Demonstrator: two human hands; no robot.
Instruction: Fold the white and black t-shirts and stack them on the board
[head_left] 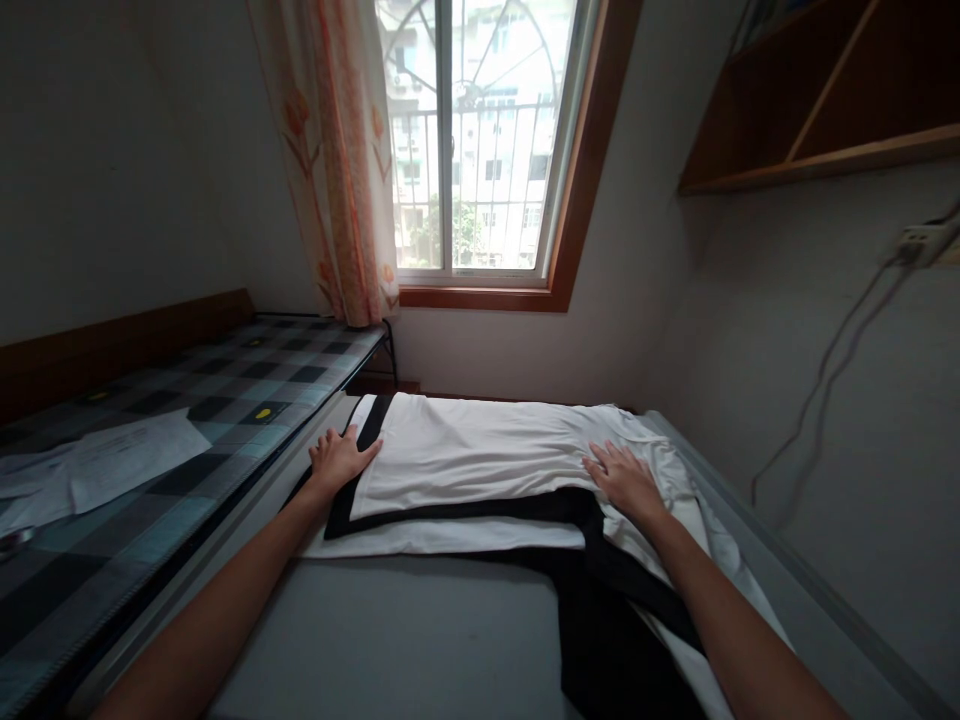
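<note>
A white garment with black trim (465,450), seemingly a shirt, lies spread on the grey tabletop (405,640). Its black part (607,610) trails toward me on the right, and wrinkles run across the white cloth. My left hand (341,460) rests flat over the black border at the garment's left end, fingers spread. On the right, my right hand (622,480) lies palm down on the wrinkled white cloth with its fingers stretched out. Neither hand grips the fabric. More bunched white cloth lies beyond and beside my right forearm.
To the left stands a bed with a checked mattress (300,370), several papers (135,460) lying on it. A curtain (337,170) hangs beside the barred window (487,150). At right, a wooden shelf (817,150) is above a wall socket (922,240) with a hanging cable (817,385).
</note>
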